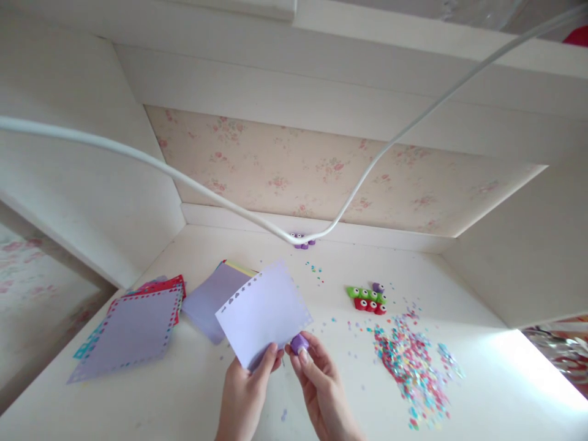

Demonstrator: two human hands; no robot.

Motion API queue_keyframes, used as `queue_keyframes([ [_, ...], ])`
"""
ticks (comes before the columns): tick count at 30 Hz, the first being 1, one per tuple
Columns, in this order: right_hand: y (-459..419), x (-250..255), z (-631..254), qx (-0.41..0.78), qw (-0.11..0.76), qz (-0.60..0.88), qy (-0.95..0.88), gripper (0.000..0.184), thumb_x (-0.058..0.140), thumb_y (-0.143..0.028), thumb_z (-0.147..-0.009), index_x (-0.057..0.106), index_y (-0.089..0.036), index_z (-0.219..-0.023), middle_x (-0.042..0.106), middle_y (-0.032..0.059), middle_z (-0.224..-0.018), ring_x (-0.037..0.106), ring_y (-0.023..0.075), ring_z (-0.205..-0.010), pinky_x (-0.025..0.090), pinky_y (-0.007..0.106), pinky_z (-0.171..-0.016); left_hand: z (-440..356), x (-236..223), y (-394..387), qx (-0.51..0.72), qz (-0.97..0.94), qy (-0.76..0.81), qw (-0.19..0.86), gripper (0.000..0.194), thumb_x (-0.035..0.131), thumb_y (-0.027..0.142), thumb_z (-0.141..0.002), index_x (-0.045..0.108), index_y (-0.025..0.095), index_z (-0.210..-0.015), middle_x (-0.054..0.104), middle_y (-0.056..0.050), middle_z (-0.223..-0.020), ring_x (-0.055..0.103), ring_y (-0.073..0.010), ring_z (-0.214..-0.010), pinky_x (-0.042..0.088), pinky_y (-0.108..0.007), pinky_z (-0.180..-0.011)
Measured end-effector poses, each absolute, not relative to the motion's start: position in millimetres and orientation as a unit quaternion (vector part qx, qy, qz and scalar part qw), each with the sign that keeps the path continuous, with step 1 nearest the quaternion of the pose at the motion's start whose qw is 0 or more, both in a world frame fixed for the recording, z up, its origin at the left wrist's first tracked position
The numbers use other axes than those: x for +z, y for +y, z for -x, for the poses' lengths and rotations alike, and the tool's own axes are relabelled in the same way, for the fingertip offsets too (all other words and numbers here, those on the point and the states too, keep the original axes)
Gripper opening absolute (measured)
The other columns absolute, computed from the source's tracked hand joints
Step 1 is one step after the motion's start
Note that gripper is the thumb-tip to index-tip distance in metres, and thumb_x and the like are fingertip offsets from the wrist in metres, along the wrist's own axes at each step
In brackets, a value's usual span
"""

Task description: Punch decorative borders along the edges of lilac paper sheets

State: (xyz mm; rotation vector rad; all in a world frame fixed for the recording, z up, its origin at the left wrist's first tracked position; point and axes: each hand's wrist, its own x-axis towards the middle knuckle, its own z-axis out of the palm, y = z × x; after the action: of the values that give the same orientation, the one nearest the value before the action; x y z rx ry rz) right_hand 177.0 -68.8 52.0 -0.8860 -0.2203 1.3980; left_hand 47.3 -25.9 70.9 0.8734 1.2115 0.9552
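My left hand point(250, 389) pinches the lower corner of a lavender paper sheet point(264, 315), thumb on top. Small shapes, hearts among them, are cut out along the sheet's upper-left edge, and holes run down its right edge. Between the thumb and fingers of my right hand point(324, 389) is a small purple craft punch point(299, 343). It sits at the sheet's lower-right edge; whether the paper is inside its slot I cannot tell. Right of the hands stand green punches point(366, 294), red punches point(370, 305) and a single purple punch point(378, 287).
Colourful paper confetti point(413, 364) lies heaped on the right of the white desk point(193, 404). At left are a punched stack of coloured sheets point(135, 324) and plain lavender paper point(211, 297). More purple punches point(303, 245) stand by the back wall. A white cable point(229, 211) hangs across the view.
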Motion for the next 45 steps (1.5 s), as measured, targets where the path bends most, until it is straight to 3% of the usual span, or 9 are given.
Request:
queue_keyframes([
  [9,-68.6,47.3,-171.8,0.623,0.684,0.367,-0.093,0.033,0.086,-0.025,-0.070,0.070,-0.022,-0.099,0.071,0.0032,-0.100,0.066,0.0165,-0.091,0.051,0.028,-0.089,-44.0,73.1,-29.9,0.386,-0.455,0.529,0.603,0.046,0.071,0.055,-0.077,0.077,0.013,-0.094,0.078,-0.013,-0.092,0.074,-0.0313,-0.089,0.060,-0.031,-0.079],
  [15,-67.0,50.4,-172.7,0.611,0.690,0.379,-0.077,0.027,0.086,-0.024,-0.070,0.073,-0.022,-0.093,0.071,0.0019,-0.094,0.065,0.0149,-0.083,0.052,0.027,-0.085,-43.3,75.8,-31.6,0.368,-0.496,0.535,0.576,0.044,0.069,0.059,-0.076,0.077,0.016,-0.077,0.078,-0.012,-0.083,0.074,-0.0302,-0.080,0.059,-0.028,-0.071],
  [25,-63.5,52.8,-174.3,0.595,0.695,0.395,-0.078,0.024,0.084,-0.025,-0.071,0.074,-0.020,-0.092,0.071,0.0040,-0.097,0.065,0.0163,-0.085,0.053,0.028,-0.084,-43.0,68.8,-32.9,0.371,-0.470,0.535,0.596,0.045,0.071,0.060,-0.072,0.076,0.016,-0.076,0.078,-0.013,-0.083,0.074,-0.0309,-0.080,0.060,-0.030,-0.075],
  [32,-64.5,55.8,-172.2,0.564,0.697,0.421,-0.139,0.017,0.081,-0.031,-0.074,0.075,-0.020,-0.086,0.070,0.0032,-0.086,0.062,0.0169,-0.077,0.051,0.029,-0.080,-43.6,71.8,-33.2,0.370,-0.474,0.527,0.601,0.043,0.071,0.059,-0.073,0.075,0.016,-0.073,0.078,-0.013,-0.084,0.074,-0.0307,-0.078,0.060,-0.032,-0.075],
  [39,-62.4,58.4,-173.5,0.560,0.677,0.445,-0.174,0.023,0.081,-0.036,-0.074,0.074,-0.020,-0.089,0.070,0.0044,-0.087,0.060,0.0200,-0.081,0.048,0.033,-0.082,-43.3,67.0,-33.4,0.365,-0.442,0.535,0.620,0.050,0.074,0.061,-0.068,0.077,0.013,-0.083,0.078,-0.014,-0.083,0.074,-0.0334,-0.084,0.061,-0.033,-0.076],
  [45,-69.2,71.7,-191.1,0.623,0.575,0.450,-0.280,0.025,0.080,-0.035,-0.075,0.073,-0.021,-0.095,0.068,0.0039,-0.093,0.061,0.0196,-0.088,0.045,0.031,-0.082,-42.1,65.9,-28.9,0.388,-0.404,0.533,0.634,0.052,0.078,0.057,-0.065,0.077,0.009,-0.086,0.078,-0.014,-0.081,0.075,-0.0316,-0.079,0.062,-0.032,-0.074],
])
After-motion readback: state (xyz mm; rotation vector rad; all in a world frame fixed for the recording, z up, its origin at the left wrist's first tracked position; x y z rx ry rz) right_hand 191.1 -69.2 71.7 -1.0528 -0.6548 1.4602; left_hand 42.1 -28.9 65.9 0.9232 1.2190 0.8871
